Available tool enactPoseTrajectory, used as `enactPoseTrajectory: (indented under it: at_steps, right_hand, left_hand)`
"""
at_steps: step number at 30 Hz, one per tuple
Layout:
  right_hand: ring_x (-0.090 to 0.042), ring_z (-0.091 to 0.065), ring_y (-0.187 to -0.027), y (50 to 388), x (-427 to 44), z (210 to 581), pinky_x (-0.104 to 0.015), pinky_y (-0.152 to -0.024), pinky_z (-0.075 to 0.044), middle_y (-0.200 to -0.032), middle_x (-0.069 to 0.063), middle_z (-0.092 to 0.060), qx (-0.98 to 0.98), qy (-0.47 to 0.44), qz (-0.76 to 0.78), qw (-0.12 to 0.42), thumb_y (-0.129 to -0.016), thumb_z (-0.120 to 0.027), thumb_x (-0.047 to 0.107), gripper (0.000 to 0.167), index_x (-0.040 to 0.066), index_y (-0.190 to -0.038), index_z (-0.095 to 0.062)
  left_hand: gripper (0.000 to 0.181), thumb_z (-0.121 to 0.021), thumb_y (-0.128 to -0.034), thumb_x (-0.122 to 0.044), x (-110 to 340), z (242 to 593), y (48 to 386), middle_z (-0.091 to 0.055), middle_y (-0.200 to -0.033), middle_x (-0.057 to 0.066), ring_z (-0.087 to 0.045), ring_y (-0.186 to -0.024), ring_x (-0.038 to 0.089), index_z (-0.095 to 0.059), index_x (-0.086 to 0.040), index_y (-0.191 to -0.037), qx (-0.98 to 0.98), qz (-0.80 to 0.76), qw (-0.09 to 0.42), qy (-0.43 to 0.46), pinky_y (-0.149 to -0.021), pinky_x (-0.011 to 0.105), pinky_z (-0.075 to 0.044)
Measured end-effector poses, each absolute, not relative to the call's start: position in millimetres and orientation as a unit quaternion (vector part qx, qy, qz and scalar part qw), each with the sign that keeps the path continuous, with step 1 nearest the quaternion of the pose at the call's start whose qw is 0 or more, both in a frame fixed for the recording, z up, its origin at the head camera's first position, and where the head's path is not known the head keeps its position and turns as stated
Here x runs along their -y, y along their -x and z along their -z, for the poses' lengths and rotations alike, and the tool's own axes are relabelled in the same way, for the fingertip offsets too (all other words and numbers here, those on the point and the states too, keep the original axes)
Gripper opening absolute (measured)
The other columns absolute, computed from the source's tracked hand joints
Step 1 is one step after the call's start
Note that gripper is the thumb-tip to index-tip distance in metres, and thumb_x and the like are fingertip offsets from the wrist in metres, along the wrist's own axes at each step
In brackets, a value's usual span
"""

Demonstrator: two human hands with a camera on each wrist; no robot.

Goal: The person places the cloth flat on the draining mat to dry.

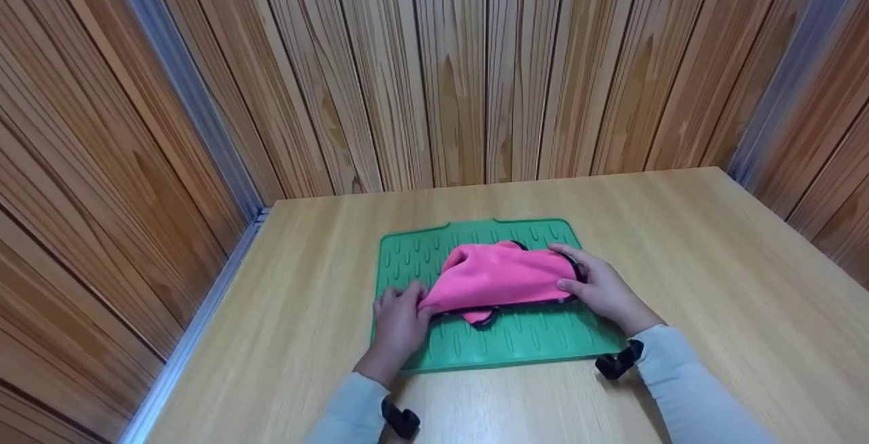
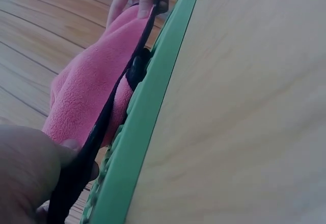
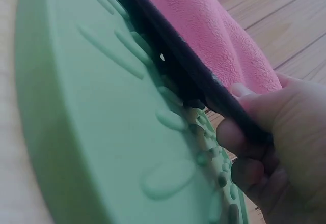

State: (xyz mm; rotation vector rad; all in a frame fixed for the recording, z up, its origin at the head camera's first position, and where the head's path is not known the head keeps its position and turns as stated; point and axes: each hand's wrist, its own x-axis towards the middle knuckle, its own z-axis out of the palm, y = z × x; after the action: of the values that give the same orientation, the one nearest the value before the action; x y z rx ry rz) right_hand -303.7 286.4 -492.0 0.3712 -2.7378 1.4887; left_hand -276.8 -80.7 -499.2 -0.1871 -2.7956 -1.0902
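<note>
A pink fleecy cloth (image 1: 502, 274) with a black edge band lies bunched over a green ridged mat (image 1: 516, 349). My left hand (image 1: 399, 318) pinches the cloth's left corner; in the left wrist view the black band (image 2: 97, 132) passes between thumb and fingers. At the other end my right hand (image 1: 601, 289) grips the right edge, thumb on the pink side and fingers curled beneath, as the right wrist view shows for the hand (image 3: 275, 142). Between the hands the near edge is stretched fairly straight and raised slightly off the mat. A small pink flap (image 1: 479, 317) hangs below that edge.
The mat lies on a light wooden table (image 1: 312, 281). Wood-plank walls (image 1: 461, 91) stand behind the table and at both sides. A metal rail (image 1: 197, 335) runs along the left table edge. Black straps (image 1: 618, 360) sit on both wrists.
</note>
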Motion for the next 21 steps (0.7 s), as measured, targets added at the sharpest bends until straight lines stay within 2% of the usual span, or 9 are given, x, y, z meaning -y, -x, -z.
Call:
enactPoseTrajectory:
  at_steps: [4,7,10,15,18,21]
  right_hand:
    - [-0.039,-0.066,-0.140,303,-286,492,-0.013,-0.104,-0.051,-0.167,-0.027,-0.058,0.875,-0.117,-0.471,0.006,-0.110,-0.071,0.010,0.067,0.012,-0.172,-0.046]
    - [-0.044,-0.059,-0.151,302,-286,491,-0.017,-0.111,-0.048,-0.172,-0.026,-0.053,0.877,-0.119,-0.466,0.005,-0.110,-0.071,0.009,0.067,0.012,-0.172,-0.046]
    - [-0.046,-0.055,-0.155,301,-287,490,-0.014,-0.111,-0.046,-0.174,-0.026,-0.050,0.871,-0.123,-0.475,-0.009,-0.111,-0.070,0.010,0.068,0.012,-0.173,-0.044]
    - [-0.039,-0.060,-0.148,301,-285,488,-0.006,-0.105,-0.045,-0.170,-0.026,-0.054,0.854,-0.126,-0.504,-0.028,-0.111,-0.071,0.014,0.070,0.012,-0.175,-0.041]
    - [-0.038,-0.059,-0.149,301,-282,488,-0.006,-0.105,-0.046,-0.171,-0.027,-0.053,0.843,-0.134,-0.520,-0.031,-0.111,-0.071,0.016,0.071,0.009,-0.175,-0.040]
    - [-0.042,-0.052,-0.157,300,-278,489,-0.011,-0.113,-0.045,-0.175,-0.024,-0.048,0.842,-0.134,-0.522,-0.034,-0.112,-0.071,0.019,0.070,0.010,-0.174,-0.041]
  left_hand:
    - [0.012,-0.075,-0.1095,-0.023,83,498,277,-0.073,-0.100,0.009,-0.052,-0.124,0.036,-0.066,-0.015,-0.109,0.930,0.356,0.050,0.079,-0.112,0.062,-0.038]
    - [0.018,-0.073,-0.1106,-0.029,86,496,278,-0.076,-0.101,0.011,-0.051,-0.119,0.035,-0.070,-0.012,-0.116,0.933,0.346,0.032,0.090,-0.115,0.065,-0.034]
    - [0.020,-0.068,-0.1134,-0.033,87,494,278,-0.073,-0.097,0.010,-0.051,-0.118,0.036,-0.069,-0.013,-0.116,0.934,0.347,0.013,0.091,-0.119,0.068,-0.030]
    - [0.019,-0.064,-0.1156,-0.036,87,489,277,-0.064,-0.088,0.006,-0.054,-0.109,0.032,-0.063,-0.017,-0.112,0.916,0.393,-0.007,0.085,-0.119,0.069,-0.028]
    - [0.019,-0.068,-0.1140,-0.036,86,488,278,-0.066,-0.095,0.006,-0.054,-0.104,0.028,-0.062,-0.018,-0.113,0.897,0.436,-0.021,0.075,-0.114,0.065,-0.031]
    - [0.022,-0.069,-0.1127,-0.040,86,488,277,-0.070,-0.108,0.008,-0.054,-0.108,0.026,-0.063,-0.018,-0.115,0.877,0.475,-0.037,0.063,-0.104,0.056,-0.039]
